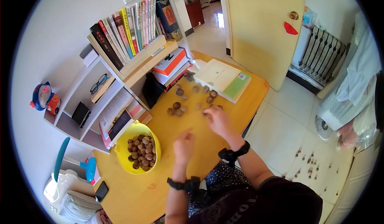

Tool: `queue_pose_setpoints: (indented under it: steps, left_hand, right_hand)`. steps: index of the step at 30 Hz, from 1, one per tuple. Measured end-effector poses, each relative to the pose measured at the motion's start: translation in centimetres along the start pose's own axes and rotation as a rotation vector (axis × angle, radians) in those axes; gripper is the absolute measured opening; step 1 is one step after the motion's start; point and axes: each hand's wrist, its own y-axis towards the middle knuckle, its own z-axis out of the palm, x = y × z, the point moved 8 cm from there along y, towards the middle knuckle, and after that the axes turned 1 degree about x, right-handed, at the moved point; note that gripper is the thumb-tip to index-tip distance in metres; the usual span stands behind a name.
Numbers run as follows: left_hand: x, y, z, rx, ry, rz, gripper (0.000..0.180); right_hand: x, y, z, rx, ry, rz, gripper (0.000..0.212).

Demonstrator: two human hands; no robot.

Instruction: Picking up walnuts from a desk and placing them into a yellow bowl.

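Loose walnuts [177, 105] lie scattered on the yellow wooden table, some smeared by motion. Over the right part of this scatter, my right hand [219, 122] is bent downward, its fingertips closed at a small dark walnut [205, 112], mostly hidden. My left hand [184, 147] hangs above the table between the walnuts and the bucket, blurred, so its fingers do not show clearly. To its left, a yellow plastic bucket [159, 152] holds many brown walnuts. Both wrists wear black bands.
A book with a cream and green cover [224, 78] lies behind the walnuts. White shelving [116, 94] with books stands at the left back. A phone [102, 191] rests near the left table edge. Small round things [311, 160] are scattered on the tiled floor at right.
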Motion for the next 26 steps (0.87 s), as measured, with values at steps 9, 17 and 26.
queue_pose_setpoints:
  steps: [9, 17, 26]
  left_hand:
    - [0.0, 3.0, 10.7, 0.23, -0.029, -0.02, 0.033]
    - [-1.1, -0.4, 2.4, 0.061, 0.031, 0.005, 0.032]
    - [0.4, -5.8, -16.9, -0.402, 0.279, -0.111, 0.028]
  right_hand:
    - [-5.0, -2.8, -0.7, 0.207, -0.153, 0.065, 0.022]
    - [2.4, -3.2, 2.6, 0.355, 0.172, 0.05, 0.029]
    - [21.4, -3.0, 13.0, 0.392, 0.386, -0.52, 0.026]
